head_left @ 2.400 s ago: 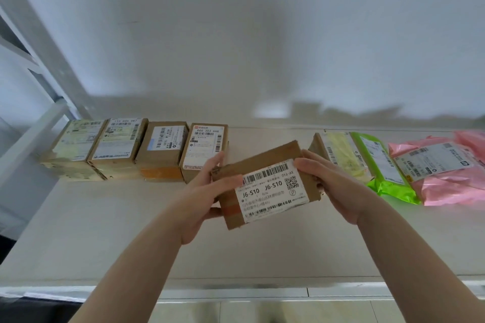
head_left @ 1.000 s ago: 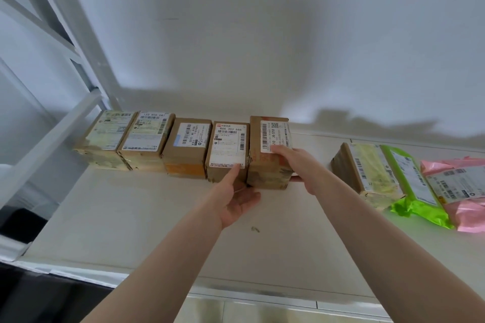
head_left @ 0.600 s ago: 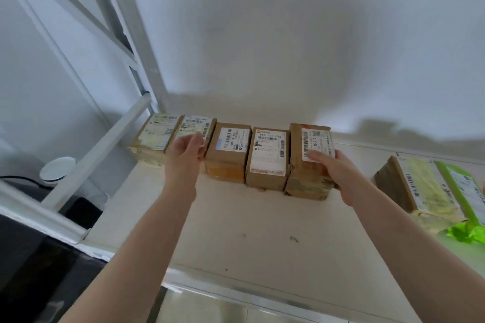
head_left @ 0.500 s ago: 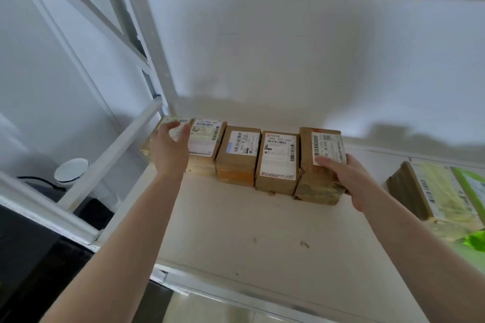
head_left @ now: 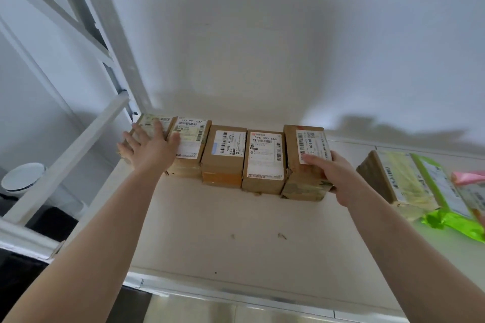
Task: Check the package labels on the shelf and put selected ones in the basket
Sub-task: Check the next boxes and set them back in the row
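Note:
Several brown cardboard packages with white labels stand in a row at the back of the white shelf [head_left: 236, 244]. My left hand [head_left: 149, 148] lies flat with fingers apart on the leftmost package [head_left: 151, 121], partly covering it and the edge of the second package [head_left: 191, 136]. My right hand [head_left: 334, 177] grips the right side and top of the rightmost package in the row [head_left: 291, 157], whose label reads J6-S10. Two packages [head_left: 225, 151] [head_left: 265, 160] stand between them. No basket is in view.
To the right lie a yellowish taped box [head_left: 401, 181], a green bag [head_left: 451, 223] and a pink bag [head_left: 469, 177]. White frame bars [head_left: 78, 149] cross the shelf's left end. Beyond them is a round white object [head_left: 22, 176]. The shelf's metal front edge [head_left: 236, 294] runs below.
The J6-S10 package went from both hands onto the shelf at the row's right end. My left hand moved left onto the leftmost package. The view shifted left.

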The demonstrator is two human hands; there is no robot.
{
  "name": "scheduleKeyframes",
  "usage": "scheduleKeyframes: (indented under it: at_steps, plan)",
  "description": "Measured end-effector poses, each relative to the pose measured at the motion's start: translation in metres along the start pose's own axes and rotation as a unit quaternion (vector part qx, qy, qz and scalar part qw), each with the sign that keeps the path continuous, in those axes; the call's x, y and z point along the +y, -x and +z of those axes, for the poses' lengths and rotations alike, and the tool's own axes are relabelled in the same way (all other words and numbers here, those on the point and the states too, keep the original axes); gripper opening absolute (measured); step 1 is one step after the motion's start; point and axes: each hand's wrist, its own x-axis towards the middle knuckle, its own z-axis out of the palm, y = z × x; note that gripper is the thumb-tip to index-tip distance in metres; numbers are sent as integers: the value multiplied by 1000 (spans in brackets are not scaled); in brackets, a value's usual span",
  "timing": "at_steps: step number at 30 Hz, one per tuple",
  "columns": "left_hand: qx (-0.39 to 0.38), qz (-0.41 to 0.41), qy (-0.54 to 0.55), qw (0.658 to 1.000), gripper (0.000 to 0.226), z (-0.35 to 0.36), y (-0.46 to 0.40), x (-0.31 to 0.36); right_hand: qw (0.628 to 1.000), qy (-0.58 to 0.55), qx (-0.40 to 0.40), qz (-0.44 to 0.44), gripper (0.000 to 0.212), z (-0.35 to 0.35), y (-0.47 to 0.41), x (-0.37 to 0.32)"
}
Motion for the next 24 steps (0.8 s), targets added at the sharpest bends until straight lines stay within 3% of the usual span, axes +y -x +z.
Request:
scheduleKeyframes:
  at_steps: [10,13,17,19,24]
  plan:
    - [37,29,21,999,67,6,21,17,1000,-3,12,-7,62,-22,-1,9]
    - [93,113,31,989,66,3,34,22,999,-21,25,-9,66,-23,-1,11]
    - [1,308,-20,951,87,10,62,44,999,-26,26,-2,66,-22,0,15]
    - [-30,324,-48,944,94,16,67,47,999,-25,28,-1,67,-22,1,16]
    - [-10,318,-71,945,90,20,63,49,1000,-24,19,2,61,-26,3,13]
